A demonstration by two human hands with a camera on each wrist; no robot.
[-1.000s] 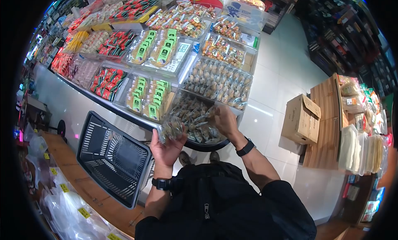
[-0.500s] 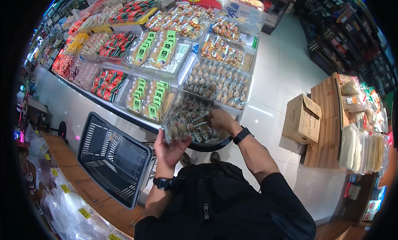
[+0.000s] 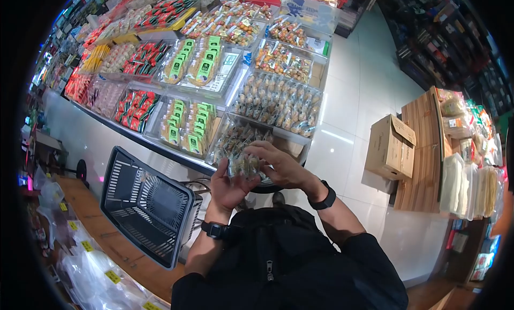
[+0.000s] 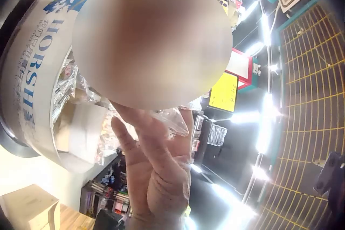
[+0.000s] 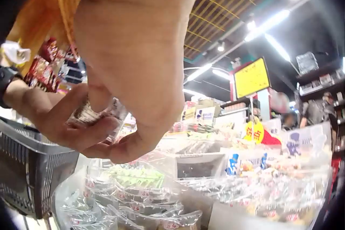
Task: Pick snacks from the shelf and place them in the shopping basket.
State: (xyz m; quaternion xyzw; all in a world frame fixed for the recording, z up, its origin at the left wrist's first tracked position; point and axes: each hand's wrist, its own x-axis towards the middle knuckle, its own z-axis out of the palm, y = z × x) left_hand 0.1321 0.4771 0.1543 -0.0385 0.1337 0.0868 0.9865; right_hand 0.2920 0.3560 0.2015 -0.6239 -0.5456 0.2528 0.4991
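Palm up in the head view, my left hand [image 3: 227,191] holds several small clear-wrapped snack packets [image 3: 242,167], its thumb along their side. My right hand [image 3: 281,168] is brought up against them from the right, fingers curled over the bunch and pinching at the wrappers. Both hands are over the near end of a clear-sided bin [image 3: 289,144] that has more such packets [image 3: 235,134] on its left side. In the right wrist view, the left hand [image 5: 59,117] cups the packets [image 5: 97,114] beside the right fingers. A blurred patch hides the middle of the left wrist view.
A dark grey shopping basket [image 3: 184,227] stands to my left, close to the display. Bins of other wrapped snacks [image 3: 278,101] extend ahead. On the right are a cardboard box [image 3: 388,149] and a wooden shelf [image 3: 420,144] of packaged goods.
My right hand has lifted out of the bin and come left to the left hand. The left hand has moved slightly right with its packets. More of the bin's bottom shows.
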